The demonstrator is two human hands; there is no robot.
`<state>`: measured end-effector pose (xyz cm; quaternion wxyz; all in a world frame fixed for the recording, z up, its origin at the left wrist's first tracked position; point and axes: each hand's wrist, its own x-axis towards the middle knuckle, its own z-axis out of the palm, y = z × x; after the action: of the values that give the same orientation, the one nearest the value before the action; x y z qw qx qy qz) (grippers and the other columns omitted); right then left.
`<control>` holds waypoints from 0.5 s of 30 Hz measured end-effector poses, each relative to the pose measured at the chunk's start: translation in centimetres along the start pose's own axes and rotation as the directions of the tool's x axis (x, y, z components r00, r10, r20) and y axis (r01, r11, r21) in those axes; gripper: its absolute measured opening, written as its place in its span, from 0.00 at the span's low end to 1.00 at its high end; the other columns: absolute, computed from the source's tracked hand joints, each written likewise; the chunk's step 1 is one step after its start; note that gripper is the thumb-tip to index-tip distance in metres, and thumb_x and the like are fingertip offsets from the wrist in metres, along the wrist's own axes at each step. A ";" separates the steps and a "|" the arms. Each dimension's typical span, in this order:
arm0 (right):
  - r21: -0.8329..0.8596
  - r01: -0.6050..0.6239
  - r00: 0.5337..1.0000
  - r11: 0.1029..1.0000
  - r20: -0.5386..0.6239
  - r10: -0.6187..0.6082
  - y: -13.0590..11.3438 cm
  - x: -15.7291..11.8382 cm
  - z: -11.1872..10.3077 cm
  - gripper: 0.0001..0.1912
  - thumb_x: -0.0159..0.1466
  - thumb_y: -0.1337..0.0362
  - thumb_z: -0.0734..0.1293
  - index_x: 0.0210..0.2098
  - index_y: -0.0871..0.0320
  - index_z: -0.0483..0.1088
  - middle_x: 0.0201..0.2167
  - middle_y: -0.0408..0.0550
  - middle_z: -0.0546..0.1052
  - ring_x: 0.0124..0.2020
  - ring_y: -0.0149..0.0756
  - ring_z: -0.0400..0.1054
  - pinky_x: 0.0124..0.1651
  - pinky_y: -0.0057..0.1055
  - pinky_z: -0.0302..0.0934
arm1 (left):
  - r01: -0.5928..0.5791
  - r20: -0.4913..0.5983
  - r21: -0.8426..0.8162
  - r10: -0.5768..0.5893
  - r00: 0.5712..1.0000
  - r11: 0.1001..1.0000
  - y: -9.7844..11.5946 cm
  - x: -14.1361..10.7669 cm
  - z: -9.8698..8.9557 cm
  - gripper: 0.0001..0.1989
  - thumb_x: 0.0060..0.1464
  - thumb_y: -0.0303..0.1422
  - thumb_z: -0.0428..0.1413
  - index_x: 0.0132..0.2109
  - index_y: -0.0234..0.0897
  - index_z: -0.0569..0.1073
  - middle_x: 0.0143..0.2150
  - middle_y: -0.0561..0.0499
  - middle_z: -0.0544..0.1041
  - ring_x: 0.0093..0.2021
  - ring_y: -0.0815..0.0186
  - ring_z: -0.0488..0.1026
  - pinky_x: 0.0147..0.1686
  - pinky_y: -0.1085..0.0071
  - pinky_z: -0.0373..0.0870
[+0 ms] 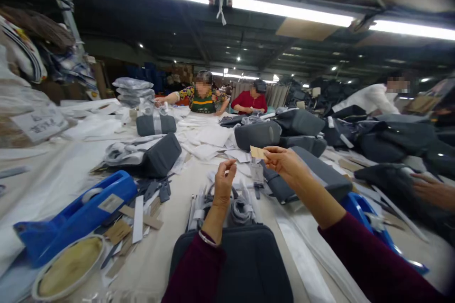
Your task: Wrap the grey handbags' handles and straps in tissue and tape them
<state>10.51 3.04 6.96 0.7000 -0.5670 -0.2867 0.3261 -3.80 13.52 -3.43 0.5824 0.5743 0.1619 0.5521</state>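
Note:
My right hand (pixel 284 163) pinches a small tan card (pixel 258 152) between thumb and fingers, out over the table. A clear plastic piece (pixel 256 173) shows just below the card; whether it is attached I cannot tell. My left hand (pixel 223 182) is raised to the left of the card, its fingers loosely bent and nothing visible in them. Under my left forearm lies a dark grey bag (pixel 249 260), flat on the table. Rolled grey straps (pixel 241 210) in white wrapping lie at its far edge.
Blue tape dispensers (pixel 85 213) (pixel 373 227) stand on both sides. A round tub (pixel 71 265) and cardboard scraps (pixel 119 232) are at left. More dark bags (pixel 258 135) (pixel 159 156) lie ahead. Co-workers (pixel 202 97) (pixel 250 99) (pixel 369 97) are beyond; another person's hand (pixel 433 191) is at right.

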 end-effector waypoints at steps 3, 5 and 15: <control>-0.054 -0.051 0.999 0.997 -0.014 0.050 1.8 -1.0 -0.2 0.05 0.56 0.76 0.67 0.32 0.63 0.70 0.23 0.46 0.74 0.18 0.26 0.66 0.22 0.22 0.63 | -0.031 0.214 0.055 0.019 0.977 0.998 0.5 -0.5 0.7 0.12 0.51 0.37 0.57 0.43 0.37 0.76 0.39 0.49 0.74 0.41 0.66 0.69 0.39 0.73 0.66; -0.065 -0.089 0.996 0.994 -0.011 0.088 2.7 -1.3 -0.1 0.05 0.56 0.77 0.66 0.31 0.63 0.70 0.22 0.46 0.74 0.18 0.26 0.67 0.22 0.22 0.63 | -0.015 0.230 0.040 0.005 0.973 0.999 0.6 -0.7 0.9 0.09 0.49 0.36 0.59 0.37 0.36 0.76 0.36 0.50 0.74 0.40 0.66 0.69 0.40 0.73 0.65; 0.131 -0.201 0.979 0.971 -0.006 0.203 4.5 0.1 -2.4 0.07 0.58 0.78 0.63 0.34 0.64 0.68 0.23 0.46 0.74 0.19 0.26 0.67 0.23 0.23 0.63 | 0.095 0.221 -0.273 -0.034 0.975 0.957 1.5 -0.7 1.0 0.08 0.52 0.35 0.56 0.29 0.36 0.70 0.25 0.54 0.69 0.33 0.68 0.68 0.41 0.70 0.65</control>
<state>11.84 2.35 2.12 0.7012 -0.5496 -0.1991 0.4082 -3.92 11.99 -2.18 0.6900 0.5358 0.0370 0.4852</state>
